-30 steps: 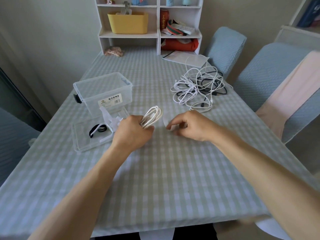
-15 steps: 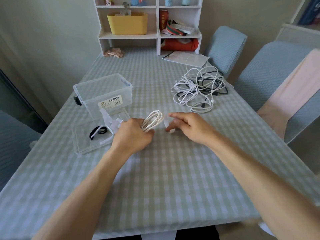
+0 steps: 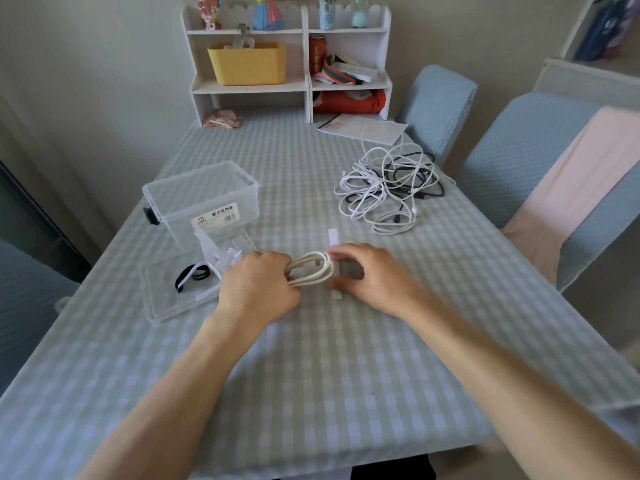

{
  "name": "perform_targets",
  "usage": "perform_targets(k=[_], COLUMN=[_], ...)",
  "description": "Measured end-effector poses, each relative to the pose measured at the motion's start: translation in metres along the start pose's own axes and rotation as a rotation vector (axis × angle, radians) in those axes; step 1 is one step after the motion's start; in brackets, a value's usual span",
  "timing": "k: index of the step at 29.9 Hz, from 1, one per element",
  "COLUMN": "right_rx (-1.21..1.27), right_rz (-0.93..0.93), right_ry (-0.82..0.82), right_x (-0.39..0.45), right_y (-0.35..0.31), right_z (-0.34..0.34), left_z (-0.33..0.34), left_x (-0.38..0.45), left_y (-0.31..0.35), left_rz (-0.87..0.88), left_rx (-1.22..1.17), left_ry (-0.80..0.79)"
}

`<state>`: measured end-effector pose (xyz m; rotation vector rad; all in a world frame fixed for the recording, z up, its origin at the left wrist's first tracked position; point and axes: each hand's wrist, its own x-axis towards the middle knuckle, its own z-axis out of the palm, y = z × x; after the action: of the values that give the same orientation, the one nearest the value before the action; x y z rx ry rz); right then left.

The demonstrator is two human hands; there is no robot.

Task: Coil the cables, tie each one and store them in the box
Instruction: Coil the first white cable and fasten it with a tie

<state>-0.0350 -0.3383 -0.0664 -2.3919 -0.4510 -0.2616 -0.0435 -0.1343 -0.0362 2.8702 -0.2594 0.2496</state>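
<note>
L hand [image 3: 258, 287] fist-grips coil [image 3: 311, 270] at its near end. R hand [image 3: 367, 275] pinching tie [image 3: 333, 239] under the loops, blurry tho. Wrap tie tight next to L grip, w/o loosening loops. Box [image 3: 204, 202] just beyond L hand.

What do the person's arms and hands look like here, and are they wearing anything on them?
Both arms are bare from the lower edge of the picture up to the fingers: no sleeves, gloves, watch, bracelet or rings show on the left hand or the right hand. The right hand is a little blurred, so small details such as the nails cannot be made out.
</note>
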Motion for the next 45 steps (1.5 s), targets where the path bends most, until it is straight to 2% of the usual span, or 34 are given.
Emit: perform_targets(k=[3,7,12,14,19,26,30,35,38,45], right_rx=[0.097,0.039,-0.034,-0.033,-0.094,-0.157,-0.162,-0.142,-0.09,-0.064], right_rz=[0.008,-0.011,-0.155,-0.156,-0.138,-0.073,-0.066,-0.052,-0.053,-0.089], right_ry=[-0.044,-0.113,-0.093,-0.101,-0.103,-0.125,-0.099,-0.067,-0.075,-0.118], right_x=[-0.017,-0.034,-0.045,-0.044,-0.04,-0.044,-0.043,-0.044,-0.043,-0.036], right_y=[-0.008,-0.011,-0.002,0.0,-0.002,-0.006,-0.007,-0.006,-0.004,0.0], right_z=[-0.002,-0.011,-0.016,-0.017,-0.015,-0.013,-0.013,-0.012,-0.012,-0.016], left_z=[-0.006,-0.011,-0.003,-0.003,-0.003,0.003,0.001,0.018,0.024,0.029], left_x=[-0.003,-0.002,-0.003,-0.003,0.0,0.002,-0.006,-0.014,-0.012,-0.008], left_y=[0.011,0.034,0.054,0.056,0.042,0.006,-0.013,-0.027,-0.03,-0.025], left_rz=[0.085,0.193,0.263,0.269,0.358,0.498,0.62,0.673,0.7,0.696], left_rx=[0.175,0.37,0.486,0.496,0.357,-0.165,-0.451,-0.473,-0.426,-0.497], left_ry=[-0.005,-0.084,-0.135,-0.143,-0.112,-0.202,-0.151,0.009,0.013,0.02])
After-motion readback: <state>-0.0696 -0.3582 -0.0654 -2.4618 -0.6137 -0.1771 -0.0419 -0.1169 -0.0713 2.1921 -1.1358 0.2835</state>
